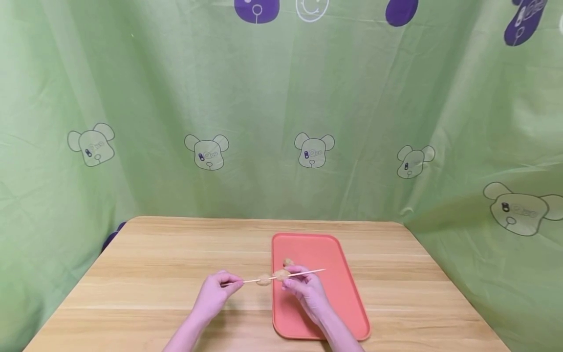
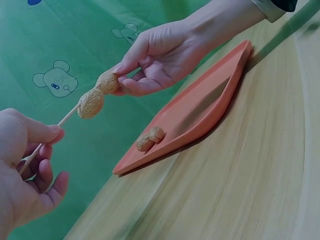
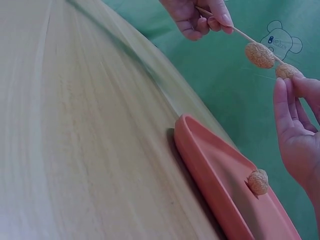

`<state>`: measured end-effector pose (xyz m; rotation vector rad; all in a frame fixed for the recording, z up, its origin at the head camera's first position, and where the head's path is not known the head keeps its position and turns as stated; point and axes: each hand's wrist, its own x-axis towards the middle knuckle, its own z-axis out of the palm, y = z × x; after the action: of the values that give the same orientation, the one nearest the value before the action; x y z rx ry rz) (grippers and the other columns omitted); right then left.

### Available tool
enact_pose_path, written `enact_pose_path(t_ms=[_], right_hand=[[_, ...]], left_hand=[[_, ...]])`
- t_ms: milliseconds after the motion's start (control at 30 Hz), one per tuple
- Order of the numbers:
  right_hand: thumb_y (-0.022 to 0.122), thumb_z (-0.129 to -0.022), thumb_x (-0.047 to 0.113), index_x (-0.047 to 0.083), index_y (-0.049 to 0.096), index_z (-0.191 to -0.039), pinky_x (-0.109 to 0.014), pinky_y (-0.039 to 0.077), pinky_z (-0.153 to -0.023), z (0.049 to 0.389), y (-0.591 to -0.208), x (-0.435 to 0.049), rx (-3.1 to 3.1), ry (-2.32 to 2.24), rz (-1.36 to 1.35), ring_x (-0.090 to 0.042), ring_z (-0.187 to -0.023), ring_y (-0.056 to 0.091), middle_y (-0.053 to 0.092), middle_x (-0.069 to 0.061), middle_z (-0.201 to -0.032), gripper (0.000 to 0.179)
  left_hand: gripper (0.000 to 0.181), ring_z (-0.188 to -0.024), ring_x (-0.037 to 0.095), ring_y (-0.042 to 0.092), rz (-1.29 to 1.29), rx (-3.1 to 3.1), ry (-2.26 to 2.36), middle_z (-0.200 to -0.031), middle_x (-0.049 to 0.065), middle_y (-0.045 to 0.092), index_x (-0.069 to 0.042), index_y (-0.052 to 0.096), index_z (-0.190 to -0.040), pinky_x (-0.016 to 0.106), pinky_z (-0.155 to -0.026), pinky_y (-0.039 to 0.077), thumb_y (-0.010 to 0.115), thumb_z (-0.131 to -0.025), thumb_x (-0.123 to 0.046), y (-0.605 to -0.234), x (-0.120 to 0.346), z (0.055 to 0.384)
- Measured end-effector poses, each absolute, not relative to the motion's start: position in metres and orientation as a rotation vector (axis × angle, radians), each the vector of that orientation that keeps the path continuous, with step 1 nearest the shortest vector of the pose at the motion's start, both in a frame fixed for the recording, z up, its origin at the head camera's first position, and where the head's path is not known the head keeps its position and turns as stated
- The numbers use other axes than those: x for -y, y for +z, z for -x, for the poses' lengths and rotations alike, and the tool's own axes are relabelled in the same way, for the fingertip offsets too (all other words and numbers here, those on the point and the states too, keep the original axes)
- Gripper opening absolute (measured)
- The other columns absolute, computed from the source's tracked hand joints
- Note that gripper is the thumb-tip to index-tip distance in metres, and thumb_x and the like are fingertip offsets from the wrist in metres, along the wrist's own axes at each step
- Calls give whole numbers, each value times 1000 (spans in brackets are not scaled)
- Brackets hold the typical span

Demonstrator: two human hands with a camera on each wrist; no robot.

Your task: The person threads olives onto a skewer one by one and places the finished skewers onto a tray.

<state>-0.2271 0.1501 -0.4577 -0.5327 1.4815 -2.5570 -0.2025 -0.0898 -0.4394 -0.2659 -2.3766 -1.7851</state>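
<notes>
Head view: left hand [image 1: 217,289] pinches wooden skewer [image 1: 250,281]; right hand [image 1: 309,292], over coral tray [image 1: 323,249], grips one of two threaded tan balls [image 1: 280,275].

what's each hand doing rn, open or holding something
Left hand: closed, pinching the thin stick near one end.
Right hand: closed, pinching the farther brown lump of the two on that stick.

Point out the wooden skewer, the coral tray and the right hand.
Wooden skewer [image 2: 68,115], left wrist view: bare shaft.
Coral tray [image 1: 339,291], head view: bare floor.
Right hand [image 1: 310,292], head view: middle of the hand.
</notes>
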Motion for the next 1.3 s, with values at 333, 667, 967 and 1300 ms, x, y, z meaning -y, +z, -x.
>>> enact_pose_path(t_ms=[333,667,967,1300], right_hand=[[52,-83,-14,-8,54,-117,-26,51,-78,228,-459,-154,-1489,-2484,609,-14,-84,62,54,-5,-121,34],[57,-85,-3,1,58,-113,-29,51,-77,236,-467,-177,-1774,-2472,650,-16,-92,63,65,-9,-104,28],[61,-81,-3,-14,52,-113,-29,51,-79,244,-463,-194,-2123,-2412,221,-19,-90,63,64,-18,-101,35],[59,-85,-4,-16,49,-119,-33,52,-73,263,-466,-200,-2205,-2265,24,-16,-88,62,60,-24,-110,37]], left_hand=[[5,-72,12,50,230,2341,-1819,-75,3,56,-1,70,-83,23,-65,43,69,-79,-5,-436,91,200],[3,-71,11,52,170,2325,-1793,-74,2,57,-2,70,-82,23,-65,43,69,-79,-2,-434,104,202],[4,-70,11,51,153,2314,-1779,-74,3,57,-1,70,-83,23,-64,43,69,-79,-2,-432,113,200],[4,-71,11,55,120,2305,-1744,-77,4,60,0,70,-81,23,-66,46,68,-78,2,-433,116,200]])
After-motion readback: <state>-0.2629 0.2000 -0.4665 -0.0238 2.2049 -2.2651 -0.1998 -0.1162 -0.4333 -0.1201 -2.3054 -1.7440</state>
